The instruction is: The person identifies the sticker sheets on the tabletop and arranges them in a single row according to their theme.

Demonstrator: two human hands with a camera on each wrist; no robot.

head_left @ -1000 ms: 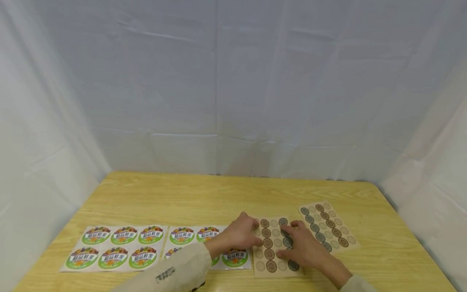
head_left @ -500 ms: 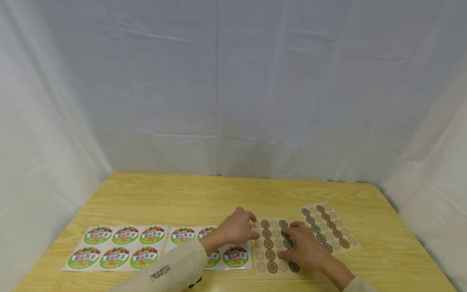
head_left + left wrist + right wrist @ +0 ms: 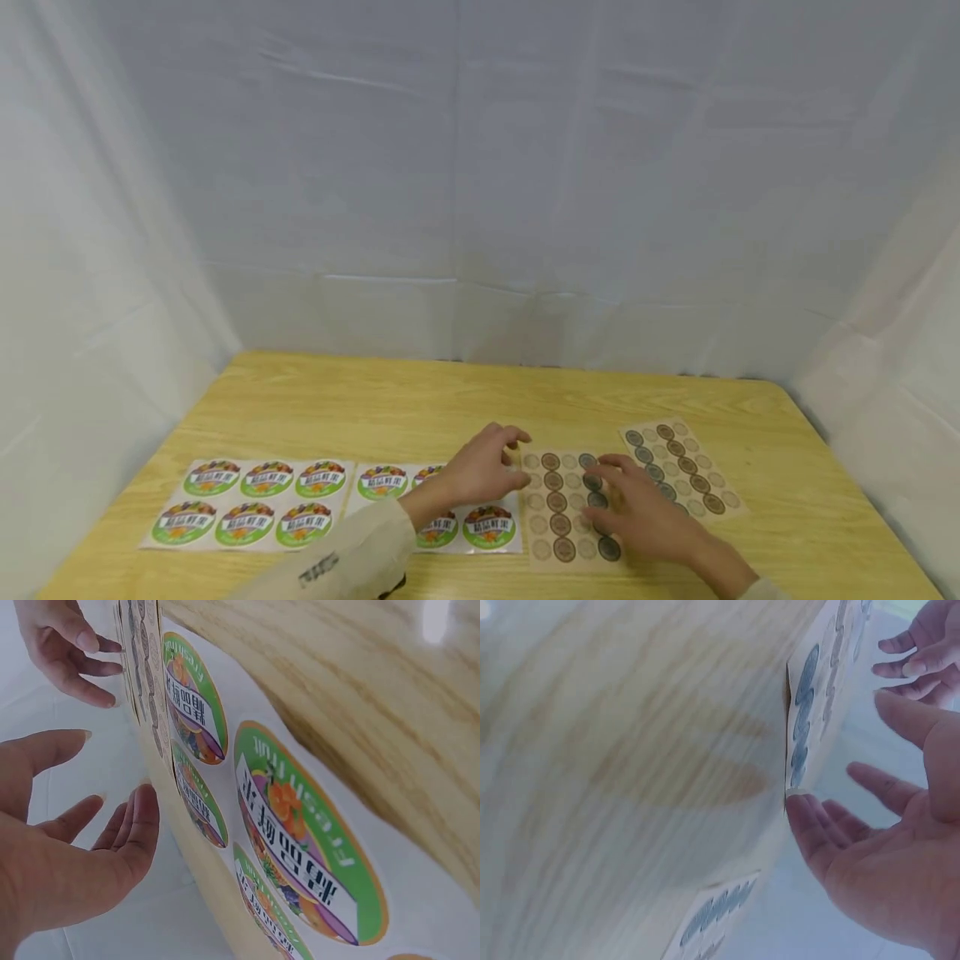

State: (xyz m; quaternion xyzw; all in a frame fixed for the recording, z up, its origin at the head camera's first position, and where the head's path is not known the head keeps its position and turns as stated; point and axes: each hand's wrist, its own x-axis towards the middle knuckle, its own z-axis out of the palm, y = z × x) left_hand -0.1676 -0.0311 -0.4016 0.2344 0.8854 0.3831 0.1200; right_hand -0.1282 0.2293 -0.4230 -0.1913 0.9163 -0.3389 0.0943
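Observation:
A tan sheet of round stickers, with brown, dark blue-grey and pale circles in columns, lies flat between my hands. My left hand is over a white sheet of fruit-label stickers, beside the tan sheet's left edge, fingers loosely bent and thumb apart. Nothing is between its fingers in the left wrist view. At the right edge of the tan sheet, my right hand has its fingers spread and holds nothing. Its fingertips show right by the sheet's edge in the right wrist view.
Another tan sticker sheet lies tilted at the right. A second white fruit-label sheet lies at the far left, beside the first white one. The wooden table is backed by a white curtain.
My left hand has drawn away from the tan sheet's left edge, upward and leftward. My right hand has eased slightly rightward. The sheets keep their arrangement while the head view shifts a little.

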